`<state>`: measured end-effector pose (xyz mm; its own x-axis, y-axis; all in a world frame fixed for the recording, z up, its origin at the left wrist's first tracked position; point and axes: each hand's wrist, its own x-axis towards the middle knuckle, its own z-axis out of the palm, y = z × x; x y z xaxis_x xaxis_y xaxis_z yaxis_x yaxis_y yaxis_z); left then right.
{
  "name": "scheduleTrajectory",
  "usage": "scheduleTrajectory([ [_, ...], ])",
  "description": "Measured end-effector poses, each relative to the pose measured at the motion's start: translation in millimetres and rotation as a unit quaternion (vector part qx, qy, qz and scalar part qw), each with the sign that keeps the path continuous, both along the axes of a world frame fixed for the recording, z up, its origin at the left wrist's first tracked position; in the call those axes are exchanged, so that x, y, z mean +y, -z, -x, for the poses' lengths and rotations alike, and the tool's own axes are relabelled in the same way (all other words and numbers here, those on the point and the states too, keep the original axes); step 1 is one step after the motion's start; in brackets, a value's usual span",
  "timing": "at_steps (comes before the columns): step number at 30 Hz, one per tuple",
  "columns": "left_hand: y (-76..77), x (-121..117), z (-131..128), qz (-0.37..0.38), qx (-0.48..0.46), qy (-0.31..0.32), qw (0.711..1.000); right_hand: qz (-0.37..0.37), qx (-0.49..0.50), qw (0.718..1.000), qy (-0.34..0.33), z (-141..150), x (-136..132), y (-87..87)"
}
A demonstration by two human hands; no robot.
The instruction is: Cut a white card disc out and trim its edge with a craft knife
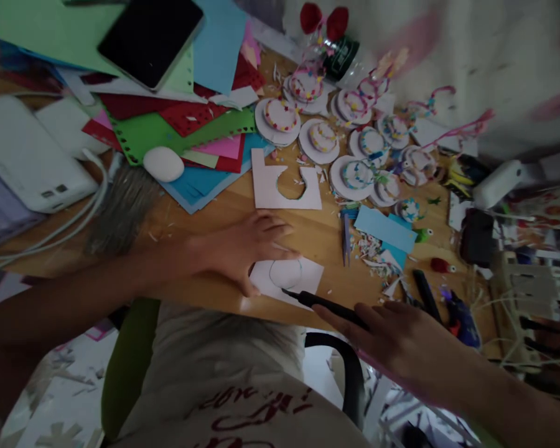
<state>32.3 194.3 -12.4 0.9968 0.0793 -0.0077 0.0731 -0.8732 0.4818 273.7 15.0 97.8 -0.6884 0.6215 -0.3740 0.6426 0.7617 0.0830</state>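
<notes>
On the wooden table near its front edge lies a white piece of card (287,287) with a circle drawn on it in a thin dark line. My left hand (249,242) rests flat with fingers spread, thumb and fingertips at the card's left and upper edges. In my right hand (392,333) is a slim black pen-like tool (333,307) with a narrow pointed tip. That tip is at the lower edge of the drawn circle; whether it touches the card I cannot tell. Beyond my left hand lies a white card with a round cut-out (266,190).
Several small white paper hats (280,121) with beads stand at the back. Right of the card are tweezers (346,239), blue paper (385,227) and scraps. Coloured sheets (182,134), a phone (152,40), a white egg-shaped object (163,164) and a white power bank (35,152) lie left.
</notes>
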Motion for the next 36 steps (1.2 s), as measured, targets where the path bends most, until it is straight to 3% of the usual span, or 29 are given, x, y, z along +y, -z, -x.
scheduleTrajectory([
  [5, -16.2, 0.2, 5.4, -0.048, 0.010, 0.017, 0.999, -0.041, -0.002, 0.998, 0.037, 4.1, -16.5, 9.7],
  [7, -27.6, -8.1, 11.4, -0.069, 0.003, -0.015, 0.998, -0.030, 0.008, 0.994, 0.104, 9.3, -25.5, 14.4],
  [10, -37.7, -34.4, 21.0, -0.097, -0.015, -0.119, 0.988, -0.009, 0.060, 0.970, 0.234, 20.6, -38.0, 21.8],
  [15, -23.5, -94.9, 21.3, -0.110, -0.042, -0.276, 0.954, 0.071, 0.137, 0.916, 0.371, 42.4, -40.8, 18.1],
  [18, -12.6, -121.8, 11.1, -0.090, -0.058, -0.338, 0.935, 0.115, 0.124, 0.892, 0.419, 53.4, -33.2, 8.5],
  [23, -5.8, -134.6, -3.3, -0.113, -0.034, -0.398, 0.910, 0.134, 0.061, 0.887, 0.438, 67.2, -18.9, 4.7],
  [31, -0.6, -123.6, 0.7, -0.134, -0.031, -0.395, 0.908, 0.078, -0.003, 0.901, 0.427, 79.4, -14.7, 6.4],
  [36, -0.5, -122.2, 0.8, -0.116, -0.014, -0.390, 0.913, 0.036, -0.044, 0.916, 0.397, 82.6, -21.9, 16.6],
])
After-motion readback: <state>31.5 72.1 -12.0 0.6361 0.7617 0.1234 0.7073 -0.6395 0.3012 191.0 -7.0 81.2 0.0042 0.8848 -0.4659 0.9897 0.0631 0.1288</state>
